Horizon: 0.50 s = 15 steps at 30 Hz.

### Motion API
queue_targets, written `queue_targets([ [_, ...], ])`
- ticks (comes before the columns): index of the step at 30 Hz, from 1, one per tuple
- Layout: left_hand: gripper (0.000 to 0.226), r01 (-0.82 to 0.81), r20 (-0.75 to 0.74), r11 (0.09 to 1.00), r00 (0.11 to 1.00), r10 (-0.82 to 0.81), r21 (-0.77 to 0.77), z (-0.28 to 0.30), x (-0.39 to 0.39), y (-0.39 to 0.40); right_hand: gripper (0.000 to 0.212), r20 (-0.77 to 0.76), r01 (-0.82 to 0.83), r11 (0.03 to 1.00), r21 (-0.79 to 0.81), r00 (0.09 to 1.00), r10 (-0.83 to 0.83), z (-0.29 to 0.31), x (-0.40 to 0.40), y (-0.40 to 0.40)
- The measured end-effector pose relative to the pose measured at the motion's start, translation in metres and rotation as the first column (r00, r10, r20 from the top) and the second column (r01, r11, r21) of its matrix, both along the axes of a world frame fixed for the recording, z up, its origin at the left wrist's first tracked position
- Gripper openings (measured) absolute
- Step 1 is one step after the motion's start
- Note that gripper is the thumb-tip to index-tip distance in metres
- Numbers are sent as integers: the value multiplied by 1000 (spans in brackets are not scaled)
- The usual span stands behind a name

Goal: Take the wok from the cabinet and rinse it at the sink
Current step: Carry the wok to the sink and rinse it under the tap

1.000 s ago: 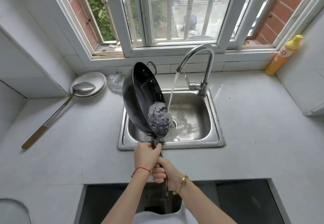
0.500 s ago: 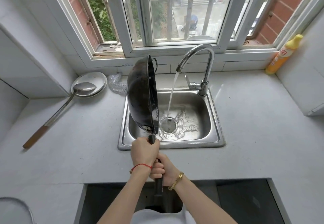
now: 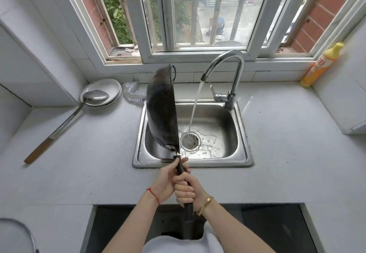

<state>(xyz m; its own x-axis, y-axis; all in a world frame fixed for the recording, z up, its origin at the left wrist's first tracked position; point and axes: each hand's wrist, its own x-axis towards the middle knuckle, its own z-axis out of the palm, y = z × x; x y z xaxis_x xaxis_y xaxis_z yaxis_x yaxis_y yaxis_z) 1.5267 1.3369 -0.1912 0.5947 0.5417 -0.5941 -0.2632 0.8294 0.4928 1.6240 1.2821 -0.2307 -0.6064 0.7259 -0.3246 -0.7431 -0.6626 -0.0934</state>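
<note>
Wok [image 3: 161, 110] now tipped fully on edge over sink [image 3: 240, 161]; water dumped, tap [image 3: 225, 74] running clear of it. Left hand [image 3: 166, 177] and right hand [image 3: 187, 190] wrapped around handle. Rinse nearly done.

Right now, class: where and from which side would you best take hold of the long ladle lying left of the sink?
Grip the ladle by its brown wooden end, coming from the near left. That end lies bare on the counter, while the bowl rests on the plates.

Red string on left wrist [image 3: 153, 195]; gold bangle on right wrist [image 3: 205, 205]; bare forearms.
</note>
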Motion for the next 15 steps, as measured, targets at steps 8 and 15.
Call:
queue_targets([
  [8, 21, 19, -160, 994, 987, -1, 110, -10, 4, -4, 43, 300, -35, 999, -14, 953, 38, 3, 2, -7],
  [15, 24, -45, -223, 998, 973, 53, 41, -14, 22, -22, 20, 880, -129, 981, -147, 436, 189, 25, 20, -29],
])
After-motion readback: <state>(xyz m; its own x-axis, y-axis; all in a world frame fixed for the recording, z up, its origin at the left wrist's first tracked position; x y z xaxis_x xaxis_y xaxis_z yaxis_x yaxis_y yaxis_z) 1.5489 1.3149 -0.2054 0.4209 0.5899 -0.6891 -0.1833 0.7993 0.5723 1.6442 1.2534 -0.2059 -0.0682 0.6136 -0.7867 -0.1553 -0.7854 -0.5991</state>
